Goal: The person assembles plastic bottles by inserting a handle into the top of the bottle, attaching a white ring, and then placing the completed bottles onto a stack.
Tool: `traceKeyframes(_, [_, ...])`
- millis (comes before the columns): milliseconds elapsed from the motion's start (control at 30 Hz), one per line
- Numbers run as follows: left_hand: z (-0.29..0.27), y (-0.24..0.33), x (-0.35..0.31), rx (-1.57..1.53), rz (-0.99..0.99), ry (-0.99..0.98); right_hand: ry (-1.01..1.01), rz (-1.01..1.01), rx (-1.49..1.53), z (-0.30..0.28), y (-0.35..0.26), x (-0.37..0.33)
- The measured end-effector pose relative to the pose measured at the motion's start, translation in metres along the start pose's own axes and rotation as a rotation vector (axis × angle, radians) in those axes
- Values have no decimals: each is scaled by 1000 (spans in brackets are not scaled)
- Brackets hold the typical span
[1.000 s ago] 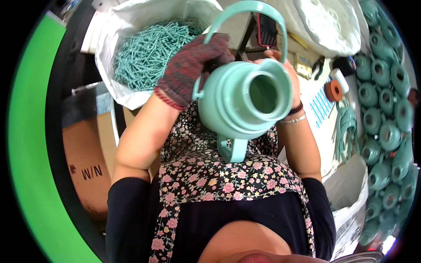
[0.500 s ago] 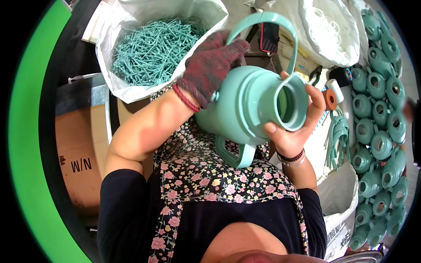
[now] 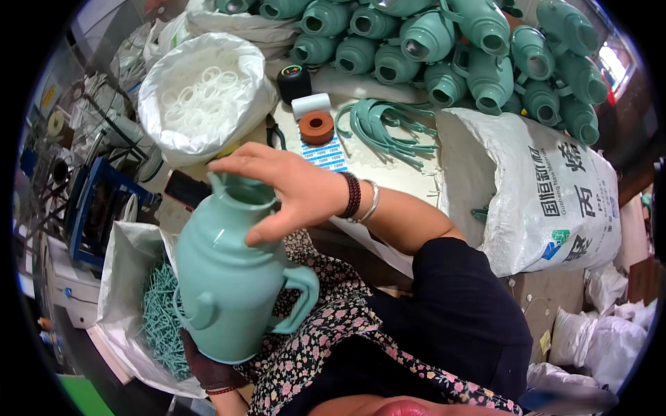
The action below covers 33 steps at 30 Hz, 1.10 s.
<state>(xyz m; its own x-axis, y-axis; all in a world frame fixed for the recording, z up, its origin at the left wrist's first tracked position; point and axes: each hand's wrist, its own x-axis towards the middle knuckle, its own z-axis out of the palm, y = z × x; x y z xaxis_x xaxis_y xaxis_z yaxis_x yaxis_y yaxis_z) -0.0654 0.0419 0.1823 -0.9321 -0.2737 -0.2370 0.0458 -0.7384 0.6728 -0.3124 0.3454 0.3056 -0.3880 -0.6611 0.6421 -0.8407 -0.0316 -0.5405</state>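
Note:
A pale green thermos flask shell (image 3: 229, 277) stands almost upright in front of my apron, leaning slightly. My right hand (image 3: 288, 187), bare with bracelets at the wrist, grips it by the open neck. Its thumb presses the shoulder while the fingers reach over the rim. Low down, my left hand (image 3: 210, 367) in a dark red glove supports the flask near its base; most of its fingers are hidden behind the body. The side handle (image 3: 303, 297) points right. A carrying strap hangs down on the left, by a round knob (image 3: 203, 312).
Beside the flask is a white sack of thin green pins (image 3: 163, 319). On the bench are a bag of white rings (image 3: 206, 104), pliers (image 3: 276, 133), a brown tape roll (image 3: 316, 127) and green straps (image 3: 388, 128). Flask shells (image 3: 427, 38) are piled behind; a white sack (image 3: 548, 194) lies right.
My view has swung right toward the bench. The flask has gone from tilted sideways to nearly upright. My left hand has moved from its side and strap to near its base.

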Motion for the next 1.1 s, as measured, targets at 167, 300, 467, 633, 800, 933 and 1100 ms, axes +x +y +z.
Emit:
traceKeyframes(167, [59, 6, 8, 73, 151, 143, 185, 261, 106, -43, 41, 1])
traceKeyframes(300, [73, 27, 19, 332, 308, -379, 831, 112, 700, -140, 99, -2])
traceKeyframes(467, [34, 28, 40, 205, 252, -205, 1082, -102, 878, -247, 77, -26])
traceKeyframes(633, [11, 39, 30, 49, 218, -173, 1593, 33, 638, -333, 104, 5])
traceKeyframes(800, [-28, 49, 43, 64, 138, -340, 1936, 144, 545, -353, 121, 22])
traceKeyframes(933, [-80, 44, 55, 365, 290, -107, 1786, 668, 104, -373, 139, 15])
traceKeyframes(1100, [-71, 34, 72, 214, 234, -397, 1548, 361, 481, -413, 169, -30])
